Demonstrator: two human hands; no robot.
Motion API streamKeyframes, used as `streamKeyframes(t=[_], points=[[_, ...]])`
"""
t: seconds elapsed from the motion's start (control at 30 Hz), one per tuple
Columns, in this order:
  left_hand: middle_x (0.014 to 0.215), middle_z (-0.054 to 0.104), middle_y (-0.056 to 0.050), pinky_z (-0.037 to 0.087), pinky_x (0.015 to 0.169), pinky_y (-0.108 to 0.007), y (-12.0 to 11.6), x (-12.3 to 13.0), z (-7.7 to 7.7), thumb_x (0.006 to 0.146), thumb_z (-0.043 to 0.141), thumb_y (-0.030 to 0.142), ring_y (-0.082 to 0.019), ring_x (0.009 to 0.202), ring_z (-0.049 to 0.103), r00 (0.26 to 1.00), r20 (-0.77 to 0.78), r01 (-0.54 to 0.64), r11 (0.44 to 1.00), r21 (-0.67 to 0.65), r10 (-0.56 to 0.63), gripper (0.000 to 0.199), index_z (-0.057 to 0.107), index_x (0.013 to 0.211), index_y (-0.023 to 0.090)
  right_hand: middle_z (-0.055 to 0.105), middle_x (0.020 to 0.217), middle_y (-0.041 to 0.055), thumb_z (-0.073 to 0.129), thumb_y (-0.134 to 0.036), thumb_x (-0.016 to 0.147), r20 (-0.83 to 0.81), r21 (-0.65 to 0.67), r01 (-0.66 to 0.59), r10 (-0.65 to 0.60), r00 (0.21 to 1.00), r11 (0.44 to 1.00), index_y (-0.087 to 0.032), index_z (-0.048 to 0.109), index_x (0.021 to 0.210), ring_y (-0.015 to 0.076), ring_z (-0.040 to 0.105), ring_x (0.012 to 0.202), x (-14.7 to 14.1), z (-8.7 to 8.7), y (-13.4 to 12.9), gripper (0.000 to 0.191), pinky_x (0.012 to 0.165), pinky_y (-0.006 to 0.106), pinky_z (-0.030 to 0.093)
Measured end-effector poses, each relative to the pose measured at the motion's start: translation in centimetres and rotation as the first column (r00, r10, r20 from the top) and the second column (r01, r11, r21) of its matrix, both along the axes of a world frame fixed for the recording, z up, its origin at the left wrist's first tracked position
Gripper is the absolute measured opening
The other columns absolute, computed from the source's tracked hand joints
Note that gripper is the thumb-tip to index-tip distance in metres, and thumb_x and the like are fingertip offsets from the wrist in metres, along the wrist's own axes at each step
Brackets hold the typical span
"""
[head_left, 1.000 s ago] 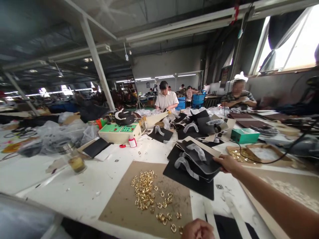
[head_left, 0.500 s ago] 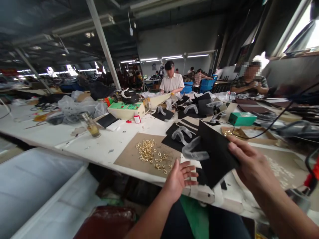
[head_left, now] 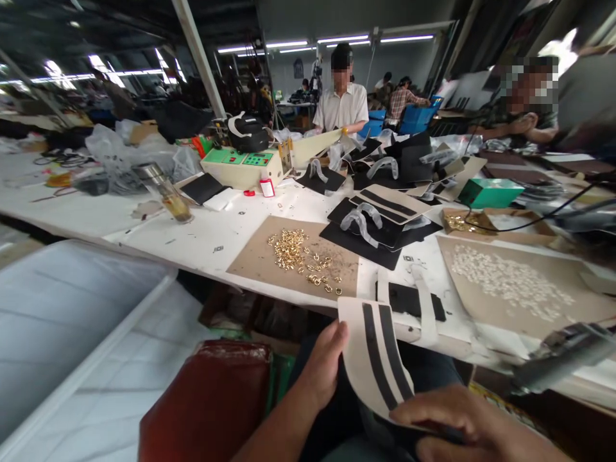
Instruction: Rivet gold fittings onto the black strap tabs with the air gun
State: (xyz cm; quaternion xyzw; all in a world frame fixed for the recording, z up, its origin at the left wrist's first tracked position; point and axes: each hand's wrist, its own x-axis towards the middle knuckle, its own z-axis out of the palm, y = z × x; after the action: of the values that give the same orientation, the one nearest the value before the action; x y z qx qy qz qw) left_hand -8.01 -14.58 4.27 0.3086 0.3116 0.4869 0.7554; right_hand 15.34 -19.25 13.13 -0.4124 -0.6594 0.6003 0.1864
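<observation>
Over my lap I hold a flexible panel [head_left: 353,330] with its pale side up and two dark strips along it. My left hand [head_left: 323,362] grips its left edge, thumb on top. My right hand [head_left: 457,417] is closed on the lower right end, partly blurred, its fingertips on the pale face. On the table beyond lie black panels [head_left: 334,234] with curved, plastic-wrapped handles [head_left: 360,224] on them. Small gold metal rings [head_left: 291,247] are heaped on a brown sheet [head_left: 253,256] ahead of my left hand.
A brown sheet with small whitish pieces [head_left: 510,279] lies right, beside a grey tool [head_left: 563,356]. Farther back are a green box [head_left: 491,192], a glass bottle [head_left: 168,196] and a machine with green control panels [head_left: 243,167]. Across the table stands a person [head_left: 341,106].
The panel has come down from above the table to my lap and turned from black to pale side up. My left hand, open before, now grips it too. The view has shifted.
</observation>
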Motion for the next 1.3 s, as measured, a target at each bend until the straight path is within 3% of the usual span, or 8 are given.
streamKeyframes(t=[0.1,0.17,0.27,0.43,0.63,1.03,1.13,1.3], points=[[0.109,0.079,-0.015,0.052,0.091,-0.039,0.1,-1.3,-0.4,0.088,0.077,0.052,-0.030,0.097,0.073,0.994,-0.095,0.056,0.998,-0.036,-0.059,0.056,0.073,0.127,0.011,0.081,0.094,0.0052,0.078,-0.048,0.087,0.080,0.022,-0.194,0.192,0.978,0.981,-0.038,0.082,0.116,0.0240,0.077,0.082,-2.3,1.2,2.7,0.030,0.070,0.030,0.063],[0.098,0.079,-0.012,0.052,0.081,-0.035,0.2,-1.4,-1.2,0.080,0.084,0.046,-0.026,0.084,0.071,0.979,-0.186,0.065,0.994,-0.088,-0.080,0.052,0.076,0.117,0.010,0.079,0.090,0.0051,0.074,-0.051,0.091,0.059,0.077,-0.112,0.107,0.992,0.991,-0.030,0.080,0.119,0.0206,0.073,0.078,-3.6,0.6,5.9,0.036,0.069,0.028,0.060],[0.081,0.074,-0.007,0.044,0.065,-0.028,-0.2,-0.9,-2.4,0.079,0.076,0.038,-0.019,0.069,0.062,0.946,-0.286,0.111,0.982,-0.154,-0.151,0.035,0.077,0.099,0.009,0.076,0.087,0.0034,0.067,-0.047,0.095,0.150,0.346,0.166,-0.228,0.962,0.924,-0.024,0.078,0.117,0.0180,0.068,0.074,-5.7,-2.5,12.4,0.033,0.068,0.027,0.054],[0.067,0.055,0.001,0.028,0.053,-0.024,-1.7,-0.5,-3.4,0.078,0.057,0.027,-0.012,0.058,0.045,0.859,-0.388,0.306,0.942,-0.134,-0.335,0.020,0.071,0.082,0.014,0.077,0.090,0.0023,0.072,-0.026,0.086,0.470,0.519,-0.032,-0.254,0.845,0.854,-0.025,0.081,0.100,0.0193,0.068,0.078,-8.3,-8.2,19.4,0.017,0.071,0.027,0.049],[0.074,0.056,0.000,0.030,0.055,-0.024,-2.2,-0.4,-3.5,0.081,0.050,0.026,-0.014,0.064,0.045,0.826,-0.432,0.351,0.930,-0.109,-0.362,0.025,0.071,0.090,0.015,0.076,0.100,0.0023,0.067,-0.028,0.092,0.441,0.578,-0.102,-0.205,0.874,0.809,-0.028,0.082,0.103,0.0193,0.068,0.087,-8.6,-10.1,19.3,0.018,0.078,0.027,0.047],[0.073,0.053,0.002,0.031,0.059,-0.026,-0.7,0.6,-2.3,0.087,0.052,0.024,-0.013,0.066,0.043,0.812,-0.479,0.364,0.931,-0.030,-0.333,0.021,0.069,0.089,0.013,0.075,0.083,0.0007,0.066,-0.033,0.092,0.307,0.380,0.096,-0.223,0.925,0.920,-0.019,0.078,0.097,0.0166,0.064,0.072,-5.3,-8.0,20.3,0.019,0.066,0.027,0.046],[0.073,0.056,0.001,0.032,0.059,-0.025,-0.6,1.0,-2.4,0.090,0.057,0.030,-0.014,0.066,0.046,0.855,-0.420,0.319,0.947,-0.036,-0.304,0.024,0.073,0.093,0.012,0.076,0.088,0.0011,0.064,-0.038,0.094,0.230,0.456,0.210,-0.343,0.911,0.865,-0.021,0.078,0.101,0.0179,0.065,0.076,-2.0,-7.1,20.8,0.023,0.070,0.029,0.047],[0.079,0.072,-0.006,0.042,0.062,-0.025,0.0,1.1,-2.6,0.087,0.074,0.049,-0.017,0.069,0.058,0.920,-0.337,0.166,0.978,-0.127,-0.200,0.042,0.078,0.099,0.009,0.074,0.101,0.0049,0.062,-0.034,0.098,0.297,0.739,0.184,-0.558,0.775,0.649,-0.023,0.077,0.102,0.0199,0.067,0.084,3.9,-8.5,20.0,0.019,0.075,0.032,0.048]])
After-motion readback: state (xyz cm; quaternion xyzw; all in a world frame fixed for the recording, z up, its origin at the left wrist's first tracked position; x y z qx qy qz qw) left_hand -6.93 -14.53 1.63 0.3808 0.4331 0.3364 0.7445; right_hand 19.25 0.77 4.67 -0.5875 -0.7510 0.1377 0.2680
